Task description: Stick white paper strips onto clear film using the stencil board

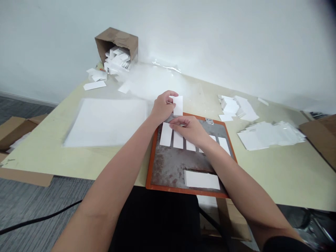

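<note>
Left hand (163,105) pinches white card (178,106); right hand (189,128) touches strip (166,135), grip unclear.

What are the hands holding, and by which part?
The left hand holds a white card by its left edge. The right hand is at the row of cards on the board; I can't tell if it grips one.

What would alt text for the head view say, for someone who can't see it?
A person's left hand holds a small white card at the far edge of an orange-rimmed board, while the right hand is over a row of white strips on it. The board lies on a pale table, flat white rectangle left, loose white pieces right.
</note>
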`<state>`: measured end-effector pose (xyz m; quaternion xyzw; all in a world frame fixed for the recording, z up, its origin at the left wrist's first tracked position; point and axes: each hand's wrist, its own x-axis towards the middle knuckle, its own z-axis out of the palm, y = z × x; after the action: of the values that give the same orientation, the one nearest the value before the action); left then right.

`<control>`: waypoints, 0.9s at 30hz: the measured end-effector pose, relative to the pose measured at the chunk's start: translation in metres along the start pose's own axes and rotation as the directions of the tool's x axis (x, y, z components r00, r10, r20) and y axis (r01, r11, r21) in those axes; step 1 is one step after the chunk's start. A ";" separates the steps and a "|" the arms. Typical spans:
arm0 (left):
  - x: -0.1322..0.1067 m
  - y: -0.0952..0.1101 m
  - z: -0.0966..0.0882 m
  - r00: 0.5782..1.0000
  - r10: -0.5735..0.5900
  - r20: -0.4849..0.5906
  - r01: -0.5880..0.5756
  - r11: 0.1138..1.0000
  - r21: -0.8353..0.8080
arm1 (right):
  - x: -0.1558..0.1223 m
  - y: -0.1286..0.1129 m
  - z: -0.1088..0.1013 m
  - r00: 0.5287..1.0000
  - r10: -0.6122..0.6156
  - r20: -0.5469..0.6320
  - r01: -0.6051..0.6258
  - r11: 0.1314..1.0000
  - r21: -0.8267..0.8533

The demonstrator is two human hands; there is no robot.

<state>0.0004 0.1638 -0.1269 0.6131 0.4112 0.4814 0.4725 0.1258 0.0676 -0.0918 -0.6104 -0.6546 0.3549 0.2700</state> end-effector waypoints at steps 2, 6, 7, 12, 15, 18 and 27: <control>0.000 0.000 0.000 1.000 0.002 -0.005 -0.002 1.000 0.011 | -0.001 0.000 0.001 0.996 -0.056 -0.076 0.046 0.990 -0.130; -0.001 0.001 0.000 1.000 0.005 -0.007 -0.005 1.000 0.012 | -0.006 0.001 0.001 0.979 -0.184 -0.091 0.153 0.949 -0.277; -0.001 0.001 0.000 1.000 0.004 -0.006 -0.004 1.000 0.011 | -0.008 0.000 0.001 0.977 -0.207 -0.056 0.183 0.941 -0.285; -0.002 0.003 0.000 1.000 -0.010 0.001 0.010 1.000 0.020 | -0.016 -0.006 0.000 0.972 -0.221 0.074 0.233 0.905 -0.356; -0.002 0.003 0.000 1.000 -0.004 -0.004 0.004 1.000 0.020 | -0.018 -0.007 -0.011 0.974 -0.208 0.091 0.228 0.894 -0.386; -0.001 0.000 0.000 1.000 0.004 -0.001 -0.004 1.000 0.006 | -0.020 -0.004 -0.028 0.984 -0.153 0.093 0.178 0.890 -0.419; 0.000 -0.002 0.001 1.000 0.008 -0.004 -0.008 1.000 0.017 | -0.024 0.007 -0.038 0.987 -0.051 0.151 0.115 0.886 -0.449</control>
<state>0.0010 0.1643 -0.1284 0.6178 0.4135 0.4811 0.4647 0.1627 0.0490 -0.0721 -0.6027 -0.7618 0.2199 0.0894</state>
